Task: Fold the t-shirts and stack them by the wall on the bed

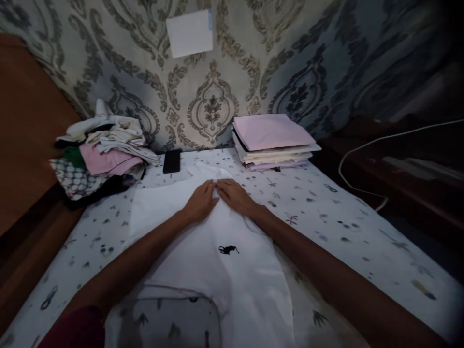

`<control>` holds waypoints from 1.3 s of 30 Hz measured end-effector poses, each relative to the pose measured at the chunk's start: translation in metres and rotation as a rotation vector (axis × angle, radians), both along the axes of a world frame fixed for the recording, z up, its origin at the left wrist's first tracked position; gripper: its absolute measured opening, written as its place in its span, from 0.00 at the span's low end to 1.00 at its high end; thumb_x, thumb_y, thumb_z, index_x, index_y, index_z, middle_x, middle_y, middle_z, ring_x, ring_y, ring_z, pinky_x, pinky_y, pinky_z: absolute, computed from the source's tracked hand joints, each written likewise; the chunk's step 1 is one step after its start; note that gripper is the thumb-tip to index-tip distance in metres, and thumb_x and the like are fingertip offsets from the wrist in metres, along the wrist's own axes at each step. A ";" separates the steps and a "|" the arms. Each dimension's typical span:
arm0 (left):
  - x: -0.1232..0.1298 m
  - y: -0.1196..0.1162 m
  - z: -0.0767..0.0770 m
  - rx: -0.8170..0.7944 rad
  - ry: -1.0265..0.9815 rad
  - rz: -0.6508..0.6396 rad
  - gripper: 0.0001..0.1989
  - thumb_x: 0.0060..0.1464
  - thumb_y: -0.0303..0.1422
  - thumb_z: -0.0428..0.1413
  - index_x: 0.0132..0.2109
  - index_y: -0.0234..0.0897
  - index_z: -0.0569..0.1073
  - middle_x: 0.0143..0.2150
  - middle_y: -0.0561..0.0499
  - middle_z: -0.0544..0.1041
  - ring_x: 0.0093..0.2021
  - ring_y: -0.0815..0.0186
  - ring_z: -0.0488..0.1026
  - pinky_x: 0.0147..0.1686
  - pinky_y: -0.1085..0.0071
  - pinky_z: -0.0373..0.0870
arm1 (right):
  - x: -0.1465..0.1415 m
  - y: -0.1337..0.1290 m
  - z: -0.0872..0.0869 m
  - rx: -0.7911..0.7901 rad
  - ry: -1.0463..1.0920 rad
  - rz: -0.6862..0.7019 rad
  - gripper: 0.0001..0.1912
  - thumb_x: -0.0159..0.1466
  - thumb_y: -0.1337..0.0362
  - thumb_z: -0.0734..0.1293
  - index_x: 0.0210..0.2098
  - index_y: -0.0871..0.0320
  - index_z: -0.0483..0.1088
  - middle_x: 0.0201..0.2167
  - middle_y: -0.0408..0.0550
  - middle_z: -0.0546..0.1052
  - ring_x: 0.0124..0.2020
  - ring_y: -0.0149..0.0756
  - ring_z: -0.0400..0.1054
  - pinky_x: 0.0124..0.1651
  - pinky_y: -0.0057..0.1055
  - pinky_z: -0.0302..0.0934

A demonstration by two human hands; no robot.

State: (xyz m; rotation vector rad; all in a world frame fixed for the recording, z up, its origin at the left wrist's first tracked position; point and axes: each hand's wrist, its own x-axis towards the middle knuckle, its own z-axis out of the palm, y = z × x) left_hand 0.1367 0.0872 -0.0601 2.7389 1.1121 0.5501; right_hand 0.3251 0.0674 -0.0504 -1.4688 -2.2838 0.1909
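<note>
A white shirt (253, 280) with a small black embroidered emblem lies spread on the patterned bedsheet, its upper end pointing to the wall. My left hand (201, 202) and my right hand (235, 197) meet near that upper end, fingertips almost touching. Both have their fingers closed on the white fabric, pinching it at the middle. What exactly lies under the fingertips, such as a button or an edge, is too small to make out. Below my forearms, the near part of the shirt runs toward me.
A heap of mixed clothes (108, 150) sits at the far left, beside a black phone (171, 161). Folded garments with a pink one on top form a stack (275, 133) at the back right. A white cable (357, 145) hangs beyond the right edge. Wallpaper covers the wall behind.
</note>
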 end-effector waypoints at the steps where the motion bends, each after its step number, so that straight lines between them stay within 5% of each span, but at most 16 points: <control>1: -0.013 -0.005 -0.005 -0.020 0.035 0.042 0.27 0.67 0.40 0.44 0.66 0.30 0.58 0.70 0.32 0.61 0.71 0.53 0.56 0.68 0.54 0.55 | 0.001 0.002 -0.004 -0.012 -0.020 0.013 0.19 0.70 0.64 0.57 0.57 0.59 0.70 0.60 0.58 0.72 0.63 0.47 0.62 0.65 0.45 0.55; 7: -0.131 -0.012 -0.002 -0.094 0.261 0.439 0.30 0.68 0.44 0.41 0.69 0.31 0.57 0.74 0.36 0.54 0.74 0.54 0.48 0.70 0.51 0.48 | 0.014 0.005 -0.019 -0.043 -0.189 -0.076 0.30 0.72 0.51 0.52 0.68 0.61 0.59 0.71 0.60 0.57 0.72 0.50 0.50 0.69 0.52 0.48; 13: -0.204 -0.023 0.021 -0.142 0.218 0.665 0.29 0.66 0.41 0.43 0.67 0.28 0.59 0.71 0.32 0.59 0.72 0.49 0.54 0.66 0.49 0.55 | 0.017 0.007 -0.018 -0.038 0.081 -0.128 0.30 0.71 0.48 0.55 0.62 0.63 0.66 0.67 0.64 0.64 0.69 0.53 0.54 0.68 0.53 0.50; 17: -0.208 -0.081 0.047 -0.051 -0.045 0.555 0.26 0.64 0.47 0.45 0.59 0.33 0.67 0.60 0.37 0.71 0.57 0.52 0.70 0.56 0.56 0.68 | 0.032 -0.040 -0.009 -0.006 0.241 -0.225 0.27 0.71 0.51 0.54 0.59 0.62 0.67 0.60 0.63 0.70 0.63 0.50 0.62 0.63 0.47 0.59; 19: -0.205 -0.123 0.063 -0.150 -0.074 0.438 0.21 0.65 0.49 0.46 0.51 0.38 0.73 0.51 0.43 0.75 0.45 0.57 0.74 0.40 0.64 0.73 | 0.037 -0.088 -0.002 0.041 0.266 -0.240 0.23 0.71 0.51 0.57 0.56 0.59 0.68 0.54 0.60 0.72 0.56 0.49 0.68 0.56 0.46 0.65; 21: -0.201 -0.163 0.074 -0.264 -0.054 0.246 0.18 0.66 0.46 0.47 0.48 0.41 0.74 0.47 0.46 0.76 0.42 0.59 0.74 0.36 0.68 0.71 | 0.037 -0.145 0.006 0.099 0.262 -0.202 0.17 0.70 0.54 0.60 0.53 0.56 0.68 0.49 0.57 0.72 0.49 0.45 0.70 0.49 0.43 0.68; 24: -0.198 -0.204 0.078 -0.264 0.071 0.054 0.13 0.66 0.41 0.49 0.48 0.44 0.75 0.45 0.48 0.77 0.43 0.60 0.74 0.41 0.67 0.71 | 0.030 -0.226 0.015 0.181 0.201 0.044 0.11 0.71 0.59 0.61 0.50 0.55 0.68 0.46 0.55 0.72 0.46 0.42 0.70 0.44 0.37 0.69; 27: -0.201 -0.221 0.067 -0.146 0.211 0.022 0.12 0.67 0.38 0.48 0.46 0.45 0.76 0.43 0.49 0.78 0.41 0.61 0.74 0.42 0.64 0.68 | 0.021 -0.280 0.021 0.134 0.127 0.330 0.17 0.71 0.54 0.63 0.53 0.57 0.67 0.49 0.57 0.75 0.51 0.42 0.69 0.51 0.39 0.68; 33: -0.208 -0.223 0.050 0.021 0.363 0.096 0.15 0.67 0.32 0.43 0.51 0.38 0.73 0.45 0.44 0.78 0.44 0.55 0.73 0.46 0.58 0.66 | 0.009 -0.305 0.010 0.120 0.087 0.426 0.15 0.70 0.55 0.64 0.50 0.57 0.70 0.46 0.52 0.79 0.51 0.40 0.70 0.59 0.46 0.63; 36: -0.202 -0.223 0.054 0.021 0.420 0.122 0.14 0.66 0.29 0.42 0.45 0.38 0.73 0.42 0.45 0.77 0.41 0.56 0.73 0.45 0.59 0.66 | 0.005 -0.305 0.002 0.200 0.139 0.385 0.06 0.70 0.68 0.64 0.45 0.57 0.72 0.42 0.50 0.80 0.47 0.38 0.71 0.55 0.44 0.65; 39: -0.194 -0.224 0.063 0.045 0.405 0.120 0.12 0.67 0.30 0.43 0.43 0.38 0.72 0.41 0.45 0.76 0.41 0.57 0.72 0.43 0.60 0.67 | 0.002 -0.303 0.000 0.267 0.119 0.365 0.11 0.67 0.76 0.62 0.46 0.58 0.71 0.41 0.50 0.80 0.45 0.37 0.71 0.53 0.43 0.66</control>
